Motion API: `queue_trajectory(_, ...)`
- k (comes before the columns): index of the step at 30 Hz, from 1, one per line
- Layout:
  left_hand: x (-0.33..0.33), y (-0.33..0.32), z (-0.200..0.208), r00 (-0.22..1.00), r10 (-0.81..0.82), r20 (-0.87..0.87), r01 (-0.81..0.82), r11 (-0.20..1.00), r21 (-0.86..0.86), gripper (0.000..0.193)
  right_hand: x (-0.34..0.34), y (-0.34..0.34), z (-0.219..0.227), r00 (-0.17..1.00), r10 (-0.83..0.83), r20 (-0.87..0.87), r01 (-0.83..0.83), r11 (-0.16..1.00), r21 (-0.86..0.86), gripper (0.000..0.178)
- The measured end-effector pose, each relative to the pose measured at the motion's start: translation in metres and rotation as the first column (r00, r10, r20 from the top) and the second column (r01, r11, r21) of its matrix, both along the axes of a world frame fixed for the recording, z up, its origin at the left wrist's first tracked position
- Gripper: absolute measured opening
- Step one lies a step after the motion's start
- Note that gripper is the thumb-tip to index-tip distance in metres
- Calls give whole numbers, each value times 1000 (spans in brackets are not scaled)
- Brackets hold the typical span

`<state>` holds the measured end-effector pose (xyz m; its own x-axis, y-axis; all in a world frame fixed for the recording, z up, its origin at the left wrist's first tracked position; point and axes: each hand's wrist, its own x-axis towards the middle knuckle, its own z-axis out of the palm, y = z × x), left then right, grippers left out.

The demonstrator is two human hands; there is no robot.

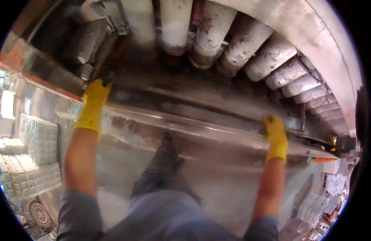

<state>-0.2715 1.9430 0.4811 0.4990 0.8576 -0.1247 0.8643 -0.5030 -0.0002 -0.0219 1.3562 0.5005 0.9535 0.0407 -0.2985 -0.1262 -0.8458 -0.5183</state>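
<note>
A long dark metal panel (181, 107) with a shiny front edge spans the width in front of me, slightly blurred. My left hand (97, 95), in a yellow rubber glove, is closed at its left end beside the machine's side frame. Toward the right end, my right hand (276, 130), gloved the same way, has its fingers curled over the panel's upper side. The undersides of both grips are hidden. Both arms reach forward, wide apart.
Beyond the panel runs a row of thick, rust-stained pale cylinders (213, 34) under a light curved beam (314, 20). An orange-edged frame (49, 83) stands at left. White plastic crates (38, 136) are stacked at left, more crates (313, 209) at lower right. A wheel (40, 212) shows lower left.
</note>
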Motion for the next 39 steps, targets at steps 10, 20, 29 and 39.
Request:
queue_trajectory(10,-2,-4,-5,996,-49,78,46,998,38,53,20,-10,-29,899,275,-340,-371,891,-262,42)
queue_trajectory(20,-5,1,-1,995,-15,95,18,1000,-25,57,47,-30,-63,832,158,-531,-188,982,-1,40)
queue_trajectory(29,-3,6,-6,997,-3,75,2,1000,8,56,25,0,-21,859,105,-502,-153,987,-55,38)
queue_trajectory(39,7,7,-10,999,-11,44,15,995,-95,38,13,19,1,893,64,-444,-215,930,-297,35)
